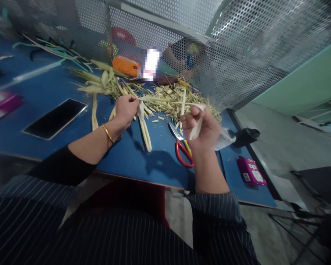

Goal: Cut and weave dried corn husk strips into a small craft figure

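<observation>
My left hand [126, 110] pinches a folded strip of pale corn husk [144, 129] whose lower part hangs over the blue table. Opposite it, my right hand [200, 125] is raised with curled fingers around another length of pale husk [196, 129]. A narrow husk strip [162, 99] seems to stretch between the two hands. Scissors [180, 145] with red handles lie on the table just left of my right wrist. Behind both hands spreads a heap of husk scraps [179, 97], with longer husks [105, 82] at its left.
A black phone [55, 118] lies on the blue table [165, 162] at left. A purple pack [251, 171] is at the right edge, near a black cylindrical object [246, 137]. An orange pack [126, 66] stands by the perforated metal screen [154, 22]; a person sits beyond it.
</observation>
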A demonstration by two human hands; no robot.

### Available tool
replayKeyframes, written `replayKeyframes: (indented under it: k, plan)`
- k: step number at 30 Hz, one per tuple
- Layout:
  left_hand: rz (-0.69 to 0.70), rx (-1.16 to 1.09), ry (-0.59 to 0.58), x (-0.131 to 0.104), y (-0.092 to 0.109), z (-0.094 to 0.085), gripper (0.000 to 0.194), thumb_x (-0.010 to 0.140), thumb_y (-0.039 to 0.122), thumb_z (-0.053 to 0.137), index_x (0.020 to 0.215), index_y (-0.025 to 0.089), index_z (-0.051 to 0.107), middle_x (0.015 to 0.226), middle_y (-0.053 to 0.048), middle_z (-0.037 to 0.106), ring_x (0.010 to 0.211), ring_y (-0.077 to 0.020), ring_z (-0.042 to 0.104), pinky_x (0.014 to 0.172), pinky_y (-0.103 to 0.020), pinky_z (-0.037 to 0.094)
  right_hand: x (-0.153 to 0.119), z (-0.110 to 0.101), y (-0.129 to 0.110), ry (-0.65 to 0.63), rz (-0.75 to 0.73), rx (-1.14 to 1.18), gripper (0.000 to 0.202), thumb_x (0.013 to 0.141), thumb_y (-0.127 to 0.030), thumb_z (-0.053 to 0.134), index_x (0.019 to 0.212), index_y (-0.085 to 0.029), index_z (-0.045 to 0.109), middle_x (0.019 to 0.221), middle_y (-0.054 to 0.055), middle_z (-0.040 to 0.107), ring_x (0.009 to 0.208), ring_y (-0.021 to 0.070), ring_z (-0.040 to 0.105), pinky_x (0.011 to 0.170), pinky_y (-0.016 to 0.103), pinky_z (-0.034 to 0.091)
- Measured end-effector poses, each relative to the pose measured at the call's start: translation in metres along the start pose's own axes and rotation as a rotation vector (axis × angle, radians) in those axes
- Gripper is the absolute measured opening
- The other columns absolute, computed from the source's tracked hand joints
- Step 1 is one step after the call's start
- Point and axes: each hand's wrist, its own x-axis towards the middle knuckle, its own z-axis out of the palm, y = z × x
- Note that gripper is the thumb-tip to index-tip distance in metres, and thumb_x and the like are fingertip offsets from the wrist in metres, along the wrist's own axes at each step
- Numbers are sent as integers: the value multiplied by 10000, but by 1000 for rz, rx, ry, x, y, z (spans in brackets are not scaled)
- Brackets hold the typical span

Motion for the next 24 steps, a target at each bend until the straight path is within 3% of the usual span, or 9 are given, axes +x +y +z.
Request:
replayKeyframes:
  k: [3, 7, 10, 14, 17, 20, 24]
  plan:
    - [-37, -11, 182, 3, 5, -2, 142, 663, 190, 685, 625, 238, 557, 623, -30, 583, 589, -169, 506, 474, -276, 411, 4, -11, -13, 73, -96, 194, 200, 833, -310, 625, 671, -236, 534, 737, -50, 616, 479, 63, 421, 690, 286, 538]
    - [-193, -184, 198, 8, 7, -5, 150, 685, 153, 665, 624, 192, 533, 645, -33, 604, 577, -131, 542, 524, -266, 442, 11, -25, -27, 153, -207, 364, 152, 880, -286, 589, 731, -257, 594, 733, -73, 629, 463, 47, 433, 671, 264, 535]
    - [-174, -264, 134, 4, 7, -2, 126, 698, 171, 683, 670, 182, 561, 678, -24, 615, 583, -117, 540, 539, -258, 442, 15, -27, -21, 257, -160, 143, 148, 871, -300, 609, 736, -245, 580, 569, -101, 491, 388, 37, 317, 535, 212, 468]
    - [-163, -204, -31, -15, 6, 10, 128, 666, 199, 732, 732, 158, 631, 693, -3, 598, 574, -89, 496, 510, -221, 380, 15, -19, 13, 298, -39, -237, 320, 786, -460, 698, 688, -205, 532, 491, -119, 263, 372, 32, 216, 378, 188, 221]
    - [-190, -193, -122, -31, 6, 19, 154, 657, 224, 756, 734, 149, 645, 623, 26, 536, 520, -70, 430, 482, -210, 333, 11, -13, 37, 253, 50, -316, 387, 770, -563, 679, 741, -193, 570, 508, -117, 264, 389, 33, 233, 397, 199, 218]
    - [-185, -137, -223, -42, 4, 24, 193, 675, 261, 757, 654, 152, 598, 588, 28, 518, 504, -65, 430, 477, -206, 322, 8, -11, 49, 178, 93, -424, 374, 792, -567, 648, 832, -198, 601, 533, -103, 319, 422, 49, 313, 440, 211, 268]
    - [-57, 35, -315, -52, 4, 28, 257, 720, 312, 720, 577, 150, 582, 537, 19, 516, 492, -71, 445, 472, -209, 327, 3, -10, 55, 31, 98, -806, 372, 861, -575, 546, 783, -212, 560, 570, -66, 405, 519, 87, 395, 493, 223, 297]
